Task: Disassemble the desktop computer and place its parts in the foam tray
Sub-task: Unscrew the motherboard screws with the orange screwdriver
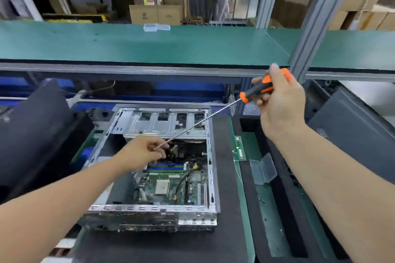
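Note:
The opened desktop computer case [154, 213] lies flat at centre, with its green motherboard [171, 186] and blue memory slots exposed. My right hand [277, 100] grips the orange-and-black handle of a long screwdriver [263, 89] above and to the right of the case. Its thin shaft slants down-left to my left hand [143, 151], whose fingers pinch the tip over the case's inner upper area. To the right lies the black foam tray [286, 209]; a memory stick [240, 148] and a clear plastic box [264, 170] rest in it.
A green shelf [171, 45] on a grey frame runs across above the bench, with an upright post [316, 19] at right. Black panels lean at far left [36, 134] and far right [354, 130]. Tiny screws [261, 199] lie in the tray. Cardboard boxes stand behind.

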